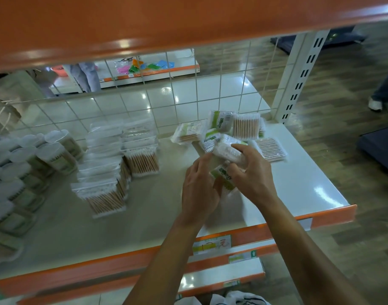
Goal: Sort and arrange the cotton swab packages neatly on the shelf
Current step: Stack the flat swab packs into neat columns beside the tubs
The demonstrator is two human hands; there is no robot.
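Roughly halfway, I judge: clear bags of wooden swabs point(142, 160) sit stacked, green-labelled plastic packets point(221, 124) lie jumbled, and left hand point(199, 190) and right hand point(254, 175), grip curled, each hold one.

Tubs point(23, 172) sit far left on the shelf point(298, 183), bagged stacks point(113, 168) just right of them. The loose packs point(228, 126) pile back right by the grid point(188, 95), my left hand point(199, 183) and right hand point(250, 175) in front.
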